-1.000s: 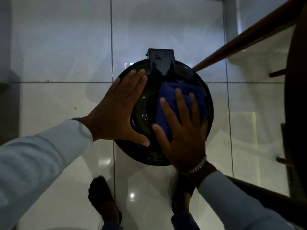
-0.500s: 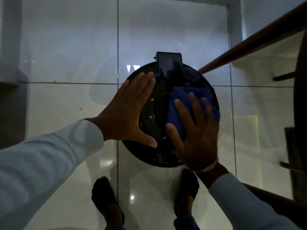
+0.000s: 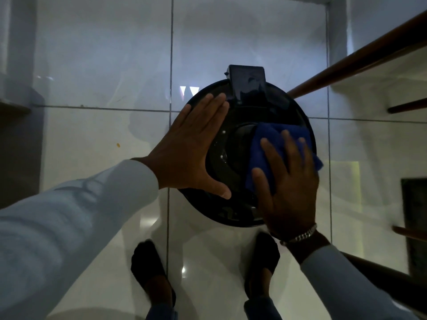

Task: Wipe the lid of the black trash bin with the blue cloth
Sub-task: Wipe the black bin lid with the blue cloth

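Lid: round, black, glossy, directly below me on the bin, hinge tab at the far edge. Cloth: blue, pressed flat under my right hand, fingers spread, on the lid's right half. Left hand: flat and open, bracing the left rim. Unwiped centre lies leftward, between my hands. Wooden rail close on the right.

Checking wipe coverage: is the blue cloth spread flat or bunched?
Bunched: the blue cloth lies in folds under the right hand on the lid.
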A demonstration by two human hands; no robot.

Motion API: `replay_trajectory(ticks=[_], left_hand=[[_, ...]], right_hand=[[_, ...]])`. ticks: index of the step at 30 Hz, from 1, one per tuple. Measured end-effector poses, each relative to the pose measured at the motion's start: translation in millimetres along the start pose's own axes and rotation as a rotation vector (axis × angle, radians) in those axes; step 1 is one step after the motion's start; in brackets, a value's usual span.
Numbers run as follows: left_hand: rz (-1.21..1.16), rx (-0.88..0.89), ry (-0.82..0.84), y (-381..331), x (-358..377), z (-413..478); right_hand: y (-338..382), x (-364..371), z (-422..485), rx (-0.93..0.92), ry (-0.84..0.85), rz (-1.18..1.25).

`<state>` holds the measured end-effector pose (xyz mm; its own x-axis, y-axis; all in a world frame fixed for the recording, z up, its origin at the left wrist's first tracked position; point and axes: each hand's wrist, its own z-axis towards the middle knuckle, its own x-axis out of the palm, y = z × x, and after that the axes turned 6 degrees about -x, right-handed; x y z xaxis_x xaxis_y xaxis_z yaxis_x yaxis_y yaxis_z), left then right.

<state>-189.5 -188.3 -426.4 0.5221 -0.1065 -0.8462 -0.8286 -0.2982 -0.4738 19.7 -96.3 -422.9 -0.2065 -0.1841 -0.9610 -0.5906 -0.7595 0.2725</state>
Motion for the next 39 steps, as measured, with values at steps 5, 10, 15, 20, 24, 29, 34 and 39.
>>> replay_trajectory(ticks=[5,10,15,20,24,29,34,39], left_hand=[[-0.007,0.003,-0.022,-1,4,0],[0.011,0.015,-0.014,-1,-1,0],[0.032,-0.012,0.062,-6,-10,2],[-0.073,-0.118,0.072,-37,-20,-13],[-0.329,-0.131,-0.084,-107,-5,-29],[-0.08,-0.214,-0.103,-146,30,-6],[0.055,-0.147,-0.228,-137,63,-6],[0.122,-0.057,-0.31,-108,71,-28]], right_hand=[[36,20,17,0.208,-0.193,-0.025],[22,18,-11,-0.099,-0.057,-0.033],[13,3,-8,0.018,0.003,0.032],[26,-31,11,0.109,-0.15,0.148],[-10,-62,72,0.457,-0.26,0.47],[-25,-51,102,0.492,0.083,0.854],[-42,-26,100,0.467,0.152,0.677],[-34,-9,93,0.299,0.013,0.458]])
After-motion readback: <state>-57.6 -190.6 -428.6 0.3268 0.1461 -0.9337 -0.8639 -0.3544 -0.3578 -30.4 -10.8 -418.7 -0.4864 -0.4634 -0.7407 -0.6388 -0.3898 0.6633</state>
